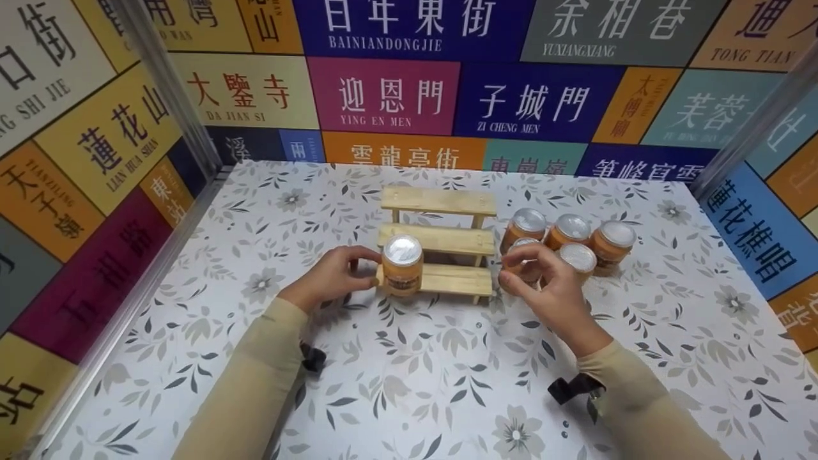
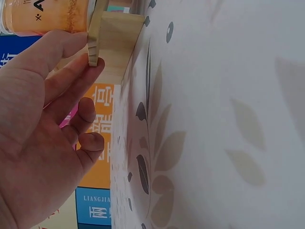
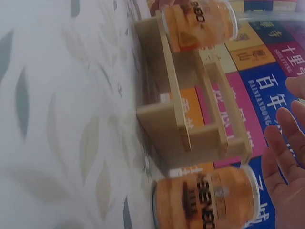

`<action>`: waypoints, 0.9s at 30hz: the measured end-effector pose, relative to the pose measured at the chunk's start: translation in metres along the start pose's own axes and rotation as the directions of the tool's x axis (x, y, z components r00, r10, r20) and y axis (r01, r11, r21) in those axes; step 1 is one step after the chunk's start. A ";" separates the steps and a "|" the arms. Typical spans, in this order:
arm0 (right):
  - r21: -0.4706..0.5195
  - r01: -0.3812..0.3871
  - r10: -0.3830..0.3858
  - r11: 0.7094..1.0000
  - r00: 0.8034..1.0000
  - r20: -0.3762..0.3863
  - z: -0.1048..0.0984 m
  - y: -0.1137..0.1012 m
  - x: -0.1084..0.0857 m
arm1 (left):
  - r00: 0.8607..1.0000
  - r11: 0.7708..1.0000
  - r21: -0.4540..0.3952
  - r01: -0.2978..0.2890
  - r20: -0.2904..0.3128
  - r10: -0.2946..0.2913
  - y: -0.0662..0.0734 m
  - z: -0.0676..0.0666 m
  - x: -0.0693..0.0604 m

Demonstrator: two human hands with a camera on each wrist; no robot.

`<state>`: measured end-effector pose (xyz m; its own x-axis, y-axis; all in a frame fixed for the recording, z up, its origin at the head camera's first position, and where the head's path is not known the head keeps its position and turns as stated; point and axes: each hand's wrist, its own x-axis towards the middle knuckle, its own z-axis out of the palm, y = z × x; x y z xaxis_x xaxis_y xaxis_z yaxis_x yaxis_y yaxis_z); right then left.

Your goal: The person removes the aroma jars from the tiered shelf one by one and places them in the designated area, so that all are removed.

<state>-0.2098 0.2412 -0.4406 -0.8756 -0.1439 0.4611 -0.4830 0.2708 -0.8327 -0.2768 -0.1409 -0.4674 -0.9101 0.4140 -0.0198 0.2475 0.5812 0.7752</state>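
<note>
A three-tier pale wooden stand (image 1: pixel 437 238) stands mid-table. On the left end of its lowest step sits an upright can (image 1: pixel 403 268) with a silver lid and orange contents, also seen in the right wrist view. My left hand (image 1: pixel 335 275) pinches the left end of that step between thumb and fingers, close beside the can. My right hand (image 1: pixel 551 291) is raised at the near side of a group of similar cans (image 1: pixel 615 246) right of the stand, thumb and fingers spread apart. In the right wrist view a gap separates its fingers from the nearest can (image 3: pixel 207 198).
White cloth with a grey leaf and flower print covers the table (image 1: pixel 409 377). Coloured panels (image 1: pixel 383 96) with large characters rise behind the table and at both sides. Metal posts (image 1: pixel 172 96) mark the corners.
</note>
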 end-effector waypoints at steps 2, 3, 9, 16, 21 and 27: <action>0.016 -0.005 0.004 1.000 0.999 0.036 0.009 -0.002 0.004 | 1.000 1.000 -0.011 -0.004 -0.002 0.004 -0.001 0.000 0.000; 0.017 -0.005 0.004 1.000 0.999 0.052 0.013 -0.003 0.005 | 1.000 1.000 -0.015 -0.007 -0.002 0.007 -0.002 -0.001 0.000; 0.003 -0.020 0.020 1.000 0.990 0.136 0.036 -0.004 0.013 | 1.000 0.999 -0.028 -0.018 0.003 0.018 -0.004 0.001 0.000; -0.014 -0.133 0.132 0.991 0.962 0.238 0.057 -0.002 0.018 | 1.000 0.999 -0.033 -0.020 0.000 0.020 -0.005 0.001 0.000; 0.048 -0.197 0.177 0.979 0.946 0.272 0.071 -0.001 0.022 | 0.999 0.998 -0.039 -0.043 -0.001 0.043 -0.007 0.001 -0.001; 0.095 -0.222 0.188 0.970 0.941 0.282 0.085 -0.002 0.027 | 0.999 0.998 -0.041 -0.053 -0.001 0.053 -0.006 0.001 -0.001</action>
<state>-0.2327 0.1556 -0.4527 -0.9160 -0.3530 0.1909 -0.2745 0.2042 -0.9397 -0.2774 -0.1438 -0.4728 -0.8958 0.4439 0.0218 0.2816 0.5291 0.8005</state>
